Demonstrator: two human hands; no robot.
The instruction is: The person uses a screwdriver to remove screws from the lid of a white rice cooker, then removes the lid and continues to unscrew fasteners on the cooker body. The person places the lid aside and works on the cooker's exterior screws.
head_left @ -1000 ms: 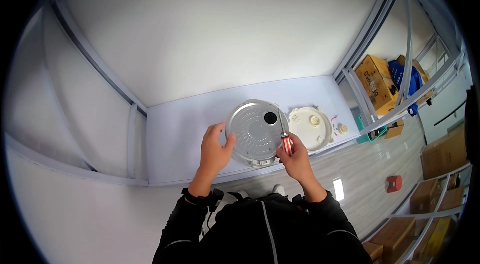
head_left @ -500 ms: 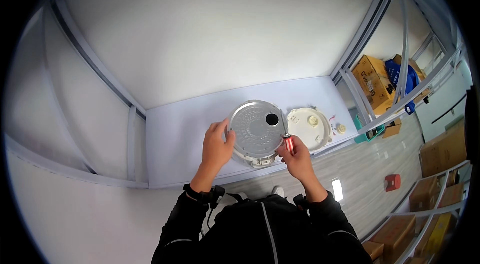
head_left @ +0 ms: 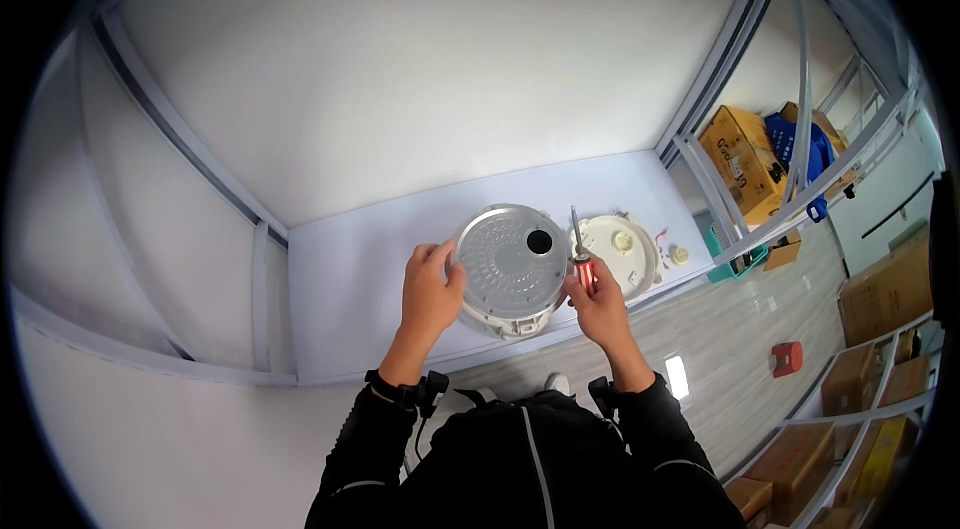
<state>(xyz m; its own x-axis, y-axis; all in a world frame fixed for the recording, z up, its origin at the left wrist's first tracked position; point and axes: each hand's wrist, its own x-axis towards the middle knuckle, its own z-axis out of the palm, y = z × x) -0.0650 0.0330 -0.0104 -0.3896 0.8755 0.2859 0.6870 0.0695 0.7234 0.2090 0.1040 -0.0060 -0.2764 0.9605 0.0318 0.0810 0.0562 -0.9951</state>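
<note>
A round grey metal appliance base [head_left: 512, 269] with a dark hole near its far edge lies upside down on the white table [head_left: 340, 269]. My left hand [head_left: 430, 289] grips its left rim. At its right side my right hand [head_left: 597, 304] holds a screwdriver [head_left: 580, 254] with a red handle, the shaft pointing up and away from me, beside the rim. A round cream-white cover [head_left: 620, 251] lies just to the right of the base.
A few small parts [head_left: 678, 254] lie near the table's right end. A grey metal frame [head_left: 735, 59] rises at the right. Beyond it are cardboard boxes [head_left: 740, 157], a blue item [head_left: 800, 144] and a small red object [head_left: 786, 359] on the floor.
My right hand has turned the screwdriver so its shaft now points upward past the base's rim. My left hand stays on the left rim.
</note>
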